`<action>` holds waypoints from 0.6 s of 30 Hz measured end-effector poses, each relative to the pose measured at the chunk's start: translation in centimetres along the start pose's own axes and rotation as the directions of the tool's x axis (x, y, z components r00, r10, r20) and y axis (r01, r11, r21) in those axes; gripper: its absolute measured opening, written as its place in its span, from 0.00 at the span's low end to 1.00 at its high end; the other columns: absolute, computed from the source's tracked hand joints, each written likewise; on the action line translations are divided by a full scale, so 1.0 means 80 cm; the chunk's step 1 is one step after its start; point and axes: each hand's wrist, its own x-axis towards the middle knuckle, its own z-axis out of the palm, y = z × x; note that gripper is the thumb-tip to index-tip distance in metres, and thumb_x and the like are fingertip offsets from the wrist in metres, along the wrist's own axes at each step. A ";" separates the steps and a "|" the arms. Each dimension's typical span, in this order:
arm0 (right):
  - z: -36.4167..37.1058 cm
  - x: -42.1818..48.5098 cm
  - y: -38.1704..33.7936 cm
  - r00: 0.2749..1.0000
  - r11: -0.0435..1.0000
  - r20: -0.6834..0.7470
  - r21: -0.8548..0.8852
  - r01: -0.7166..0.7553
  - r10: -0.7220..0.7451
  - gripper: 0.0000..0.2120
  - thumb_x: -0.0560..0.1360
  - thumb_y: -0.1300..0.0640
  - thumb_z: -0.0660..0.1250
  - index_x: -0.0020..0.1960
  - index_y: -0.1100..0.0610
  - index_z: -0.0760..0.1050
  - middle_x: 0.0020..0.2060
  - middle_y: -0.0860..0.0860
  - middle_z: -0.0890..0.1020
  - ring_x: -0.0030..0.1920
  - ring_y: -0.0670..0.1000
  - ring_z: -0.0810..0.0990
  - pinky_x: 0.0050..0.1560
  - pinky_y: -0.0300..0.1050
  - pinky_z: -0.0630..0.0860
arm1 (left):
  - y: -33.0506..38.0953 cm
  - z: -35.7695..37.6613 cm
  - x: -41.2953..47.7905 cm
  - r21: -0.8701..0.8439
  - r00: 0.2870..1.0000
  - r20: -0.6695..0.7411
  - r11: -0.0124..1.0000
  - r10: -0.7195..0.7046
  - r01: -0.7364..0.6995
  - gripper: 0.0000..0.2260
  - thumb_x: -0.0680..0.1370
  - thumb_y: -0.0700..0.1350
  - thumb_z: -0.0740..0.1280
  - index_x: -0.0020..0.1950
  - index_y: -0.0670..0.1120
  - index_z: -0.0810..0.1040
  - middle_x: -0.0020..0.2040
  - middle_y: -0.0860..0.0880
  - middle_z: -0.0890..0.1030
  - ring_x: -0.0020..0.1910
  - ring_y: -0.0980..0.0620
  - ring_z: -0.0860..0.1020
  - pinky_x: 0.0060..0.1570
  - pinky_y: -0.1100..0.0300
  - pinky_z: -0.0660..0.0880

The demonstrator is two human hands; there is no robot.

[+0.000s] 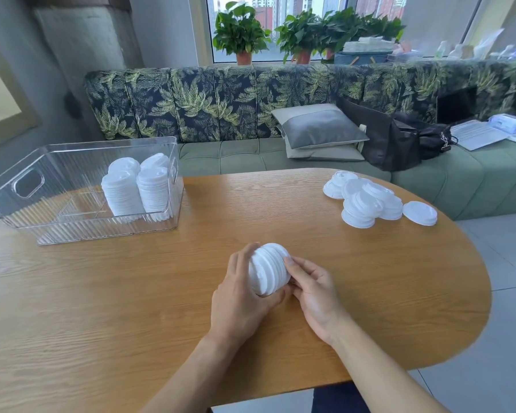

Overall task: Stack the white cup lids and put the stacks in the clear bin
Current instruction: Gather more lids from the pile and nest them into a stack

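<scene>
White plastic lids, nested into a short stack [268,269], sit on their side between the person's two hands just above the wooden table [161,293], near its front middle. The left hand [239,293] curls round the stack's left end, fingers over the top and thumb beneath; the right hand [313,289] presses against the right end, its fingertips [291,262] on the outermost lid. The lids look unevenly seated, with gaps showing between the rims, so the step in hand appears to be squeezing them square.

Slippage is the likely trouble: if the end pressure eases while the stack lies sideways, the lids could fan apart and roll away over the tabletop. A tilted lid jammed into its neighbour might also crease.

Well to the left stands the clear bin [27,186], with several tall stacks [137,189] already crowded against its right wall; its left part is free. Between hands and bin the path is bare wood. Far right, a heap of loose lids [370,201] waits near the table's curved edge, one lid [420,213] lying just beside the heap, closest to the edge.
</scene>
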 end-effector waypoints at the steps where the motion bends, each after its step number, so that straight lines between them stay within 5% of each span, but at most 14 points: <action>1: 0.001 -0.001 0.000 1.000 1.000 -0.006 -0.012 0.006 -0.006 0.17 0.74 0.46 0.74 0.57 0.57 0.86 0.55 0.63 0.86 0.53 0.55 0.83 0.54 0.51 0.77 | 0.000 0.000 -0.001 0.004 1.000 0.000 1.000 0.004 -0.004 0.41 0.65 0.73 0.73 0.73 0.69 0.58 0.67 0.69 0.68 0.57 0.58 0.80 0.48 0.46 0.83; 11: 0.003 -0.004 -0.003 0.997 0.999 0.072 -0.036 0.000 0.003 0.14 0.78 0.48 0.72 0.55 0.58 0.86 0.49 0.56 0.86 0.50 0.52 0.82 0.49 0.44 0.75 | 0.000 0.002 -0.001 0.052 1.000 0.010 0.998 -0.027 0.027 0.41 0.67 0.71 0.74 0.75 0.67 0.58 0.69 0.64 0.68 0.56 0.53 0.81 0.46 0.46 0.82; 15: 0.007 -0.005 0.000 0.989 0.983 0.149 -0.179 0.039 -0.012 0.31 0.68 0.51 0.83 0.68 0.52 0.77 0.59 0.51 0.86 0.61 0.49 0.85 0.57 0.40 0.80 | -0.004 0.002 0.002 0.036 0.999 0.044 0.999 -0.021 0.019 0.40 0.70 0.68 0.72 0.77 0.65 0.57 0.71 0.61 0.68 0.55 0.53 0.82 0.43 0.52 0.81; 18: 0.007 -0.004 -0.001 0.999 0.994 0.038 -0.106 0.019 -0.015 0.34 0.65 0.53 0.83 0.68 0.52 0.76 0.59 0.51 0.87 0.60 0.51 0.85 0.53 0.42 0.81 | -0.006 0.002 0.002 -0.145 0.992 0.124 0.989 -0.011 0.029 0.48 0.67 0.68 0.78 0.80 0.65 0.54 0.70 0.68 0.66 0.58 0.63 0.78 0.48 0.59 0.82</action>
